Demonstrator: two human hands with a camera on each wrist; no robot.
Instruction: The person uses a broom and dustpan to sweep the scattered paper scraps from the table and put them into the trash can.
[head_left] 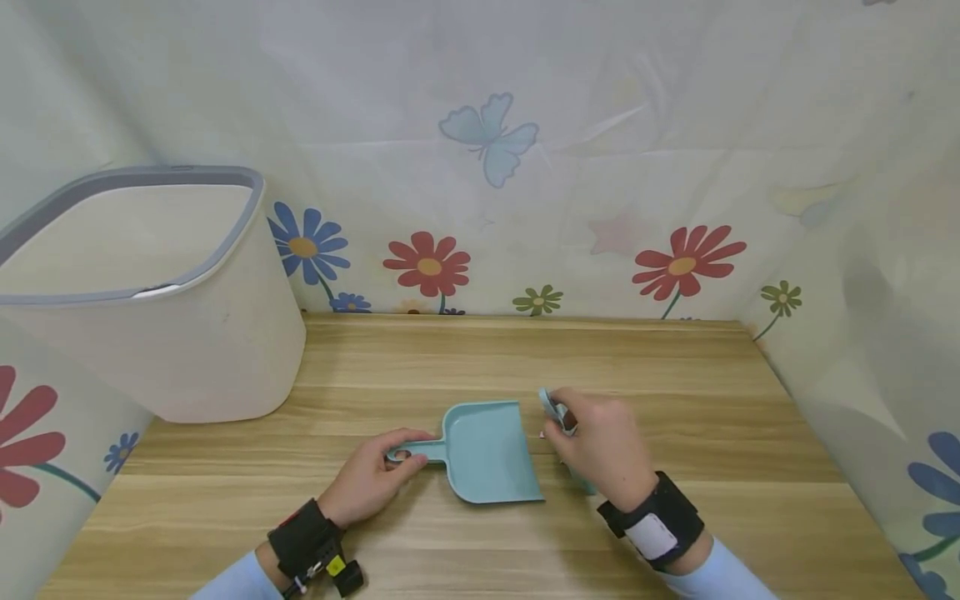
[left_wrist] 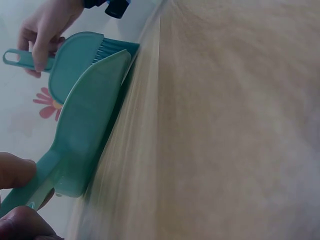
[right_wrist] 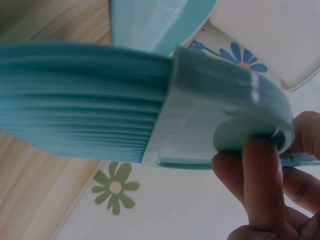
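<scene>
My left hand [head_left: 375, 475] grips the short handle of a light blue dustpan [head_left: 491, 454], which lies on the wooden table with its wide mouth facing right. In the left wrist view the thumb and fingers pinch the handle of the dustpan [left_wrist: 92, 125]. Just right of that mouth, my right hand [head_left: 603, 437] holds a small hand brush [left_wrist: 77, 62] of the same colour. The right wrist view shows fingers curled about the head and handle of the brush [right_wrist: 210, 110], its bristles [right_wrist: 85, 100] pointing away. From the head, the right hand covers most of the brush.
A tall white bin [head_left: 225, 333] with a grey rim stands at the back left of the wooden table [head_left: 420, 350]. A flowered curtain [head_left: 570, 192] hangs behind the table's back edge and along its sides.
</scene>
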